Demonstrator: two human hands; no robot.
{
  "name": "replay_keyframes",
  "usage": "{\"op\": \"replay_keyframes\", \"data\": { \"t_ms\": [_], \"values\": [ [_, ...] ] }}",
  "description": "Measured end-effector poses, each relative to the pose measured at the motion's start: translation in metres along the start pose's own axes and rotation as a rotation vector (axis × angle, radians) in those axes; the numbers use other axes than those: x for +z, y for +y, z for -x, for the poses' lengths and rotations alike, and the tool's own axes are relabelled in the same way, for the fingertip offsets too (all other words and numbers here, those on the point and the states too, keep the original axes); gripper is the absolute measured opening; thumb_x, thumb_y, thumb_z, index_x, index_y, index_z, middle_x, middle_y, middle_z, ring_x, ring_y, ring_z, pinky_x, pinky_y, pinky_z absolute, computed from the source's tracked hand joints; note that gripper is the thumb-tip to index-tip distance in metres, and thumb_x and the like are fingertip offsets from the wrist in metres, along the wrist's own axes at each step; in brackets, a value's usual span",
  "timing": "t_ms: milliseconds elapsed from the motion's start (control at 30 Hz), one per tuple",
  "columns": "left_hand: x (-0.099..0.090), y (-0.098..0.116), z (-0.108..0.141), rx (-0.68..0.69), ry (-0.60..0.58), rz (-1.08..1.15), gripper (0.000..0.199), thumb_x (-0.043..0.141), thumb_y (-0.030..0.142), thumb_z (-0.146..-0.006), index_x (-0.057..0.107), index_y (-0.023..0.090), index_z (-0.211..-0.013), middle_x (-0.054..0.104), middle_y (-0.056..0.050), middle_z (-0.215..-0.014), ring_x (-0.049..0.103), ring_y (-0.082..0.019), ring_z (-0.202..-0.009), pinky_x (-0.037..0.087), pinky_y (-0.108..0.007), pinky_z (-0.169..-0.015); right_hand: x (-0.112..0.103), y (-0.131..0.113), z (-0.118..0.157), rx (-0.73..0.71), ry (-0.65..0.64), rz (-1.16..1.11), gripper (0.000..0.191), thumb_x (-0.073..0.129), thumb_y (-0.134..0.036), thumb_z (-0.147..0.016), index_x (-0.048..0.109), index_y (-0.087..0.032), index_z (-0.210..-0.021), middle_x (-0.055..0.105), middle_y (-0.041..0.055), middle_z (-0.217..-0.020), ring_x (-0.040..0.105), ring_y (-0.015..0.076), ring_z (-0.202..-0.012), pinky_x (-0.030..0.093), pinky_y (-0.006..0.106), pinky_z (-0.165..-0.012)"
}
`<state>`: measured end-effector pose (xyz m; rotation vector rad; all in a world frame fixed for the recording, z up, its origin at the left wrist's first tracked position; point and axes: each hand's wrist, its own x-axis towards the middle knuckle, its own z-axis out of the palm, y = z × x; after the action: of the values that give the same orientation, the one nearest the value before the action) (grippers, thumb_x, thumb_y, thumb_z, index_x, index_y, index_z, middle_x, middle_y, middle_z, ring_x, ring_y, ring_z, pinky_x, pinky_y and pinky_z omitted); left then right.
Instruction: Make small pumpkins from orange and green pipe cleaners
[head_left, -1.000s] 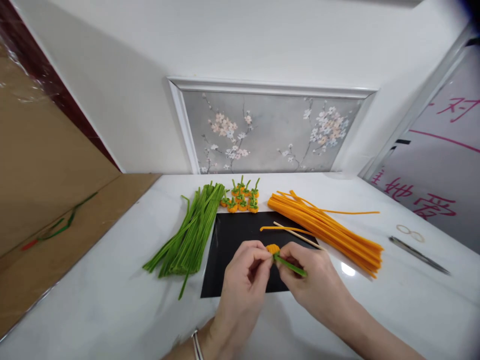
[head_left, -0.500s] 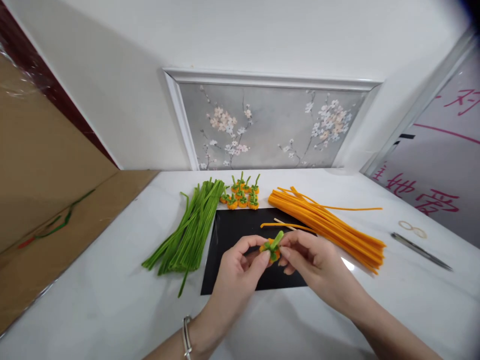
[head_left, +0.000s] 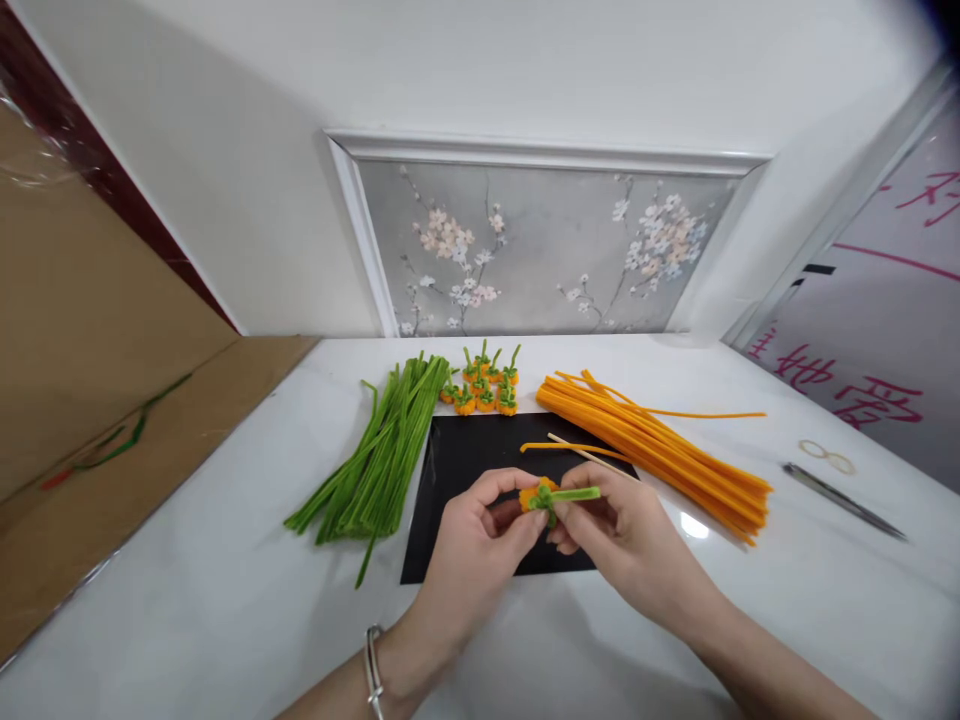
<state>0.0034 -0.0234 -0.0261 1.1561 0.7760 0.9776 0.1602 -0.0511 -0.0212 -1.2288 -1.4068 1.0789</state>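
A small orange pipe-cleaner piece with a green top (head_left: 541, 496) is held between both hands above the black mat (head_left: 480, 450). My left hand (head_left: 480, 530) pinches its left side between thumb and fingers. On the other side, my right hand (head_left: 626, 530) is closed on the green part with thumb and fingertips. The green stem points right, over the right fingers. Several finished-looking orange and green pieces (head_left: 486, 398) stand just behind the mat. Green pipe cleaners (head_left: 386, 460) lie left of it, orange ones (head_left: 660, 450) right.
A thin stick (head_left: 581, 453) and one bent orange pipe cleaner (head_left: 562, 449) lie on the mat. Tweezers (head_left: 844, 500) and two pale rings (head_left: 826, 457) are at the right. Cardboard (head_left: 172, 430) borders the white table (head_left: 225, 560) at the left.
The green stem has swung from pointing up and right to lying almost level toward the right. My right hand has shifted slightly left and is closer to my left hand.
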Motion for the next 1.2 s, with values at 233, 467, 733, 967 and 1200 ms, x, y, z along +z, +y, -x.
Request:
{"op": "replay_keyframes", "data": {
  "t_ms": [233,467,733,967,1200],
  "values": [
    [0.000,0.005,0.003,-0.084,-0.010,-0.003,0.022,0.068,0.023,-0.082,0.065,0.015,-0.102,0.070,-0.003,-0.086,0.064,-0.013,-0.078,0.054,-0.026,-0.077,-0.016,-0.008,-0.004,0.054,-0.157,-0.013,0.025,0.059,-0.041,-0.088,0.054,-0.018,-0.081,0.061,-0.0004,-0.067,0.062,0.0123,-0.062,0.055,0.025,-0.060],
    [0.000,0.005,0.000,-0.028,-0.104,-0.193,0.015,0.063,0.017,-0.079,0.063,0.014,-0.094,0.066,-0.004,-0.085,0.064,-0.016,-0.079,0.053,-0.029,-0.073,-0.021,-0.006,-0.005,0.002,-0.182,0.089,0.012,0.058,-0.029,-0.088,0.060,-0.018,-0.085,0.057,-0.0025,-0.067,0.054,0.0099,-0.059,0.046,0.021,-0.053],
    [-0.001,0.006,0.001,-0.061,-0.161,-0.269,0.020,0.066,0.014,-0.075,0.061,0.015,-0.094,0.068,-0.005,-0.094,0.066,-0.019,-0.088,0.053,-0.031,-0.080,-0.022,-0.003,-0.003,-0.149,-0.127,0.374,0.012,0.055,-0.018,-0.088,0.059,-0.020,-0.077,0.056,-0.0018,-0.069,0.052,0.0112,-0.059,0.038,0.022,-0.052],
    [-0.002,0.003,0.001,0.010,-0.178,-0.459,0.009,0.063,0.017,-0.080,0.059,0.018,-0.087,0.067,-0.002,-0.082,0.065,-0.018,-0.081,0.051,-0.029,-0.073,-0.015,0.000,0.000,-0.475,-0.066,0.600,0.017,0.044,-0.005,-0.086,0.047,-0.020,-0.078,0.052,0.0013,-0.077,0.048,0.0136,-0.066,0.037,0.025,-0.059],
    [-0.003,0.001,0.002,0.028,-0.180,-0.302,0.014,0.064,0.013,-0.079,0.056,0.019,-0.089,0.065,0.000,-0.084,0.062,-0.015,-0.081,0.050,-0.026,-0.073,-0.017,-0.005,0.001,-0.212,-0.103,0.501,0.016,0.050,-0.020,-0.090,0.052,-0.020,-0.075,0.052,-0.0016,-0.067,0.045,0.0117,-0.057,0.033,0.023,-0.051]
  ]
}}
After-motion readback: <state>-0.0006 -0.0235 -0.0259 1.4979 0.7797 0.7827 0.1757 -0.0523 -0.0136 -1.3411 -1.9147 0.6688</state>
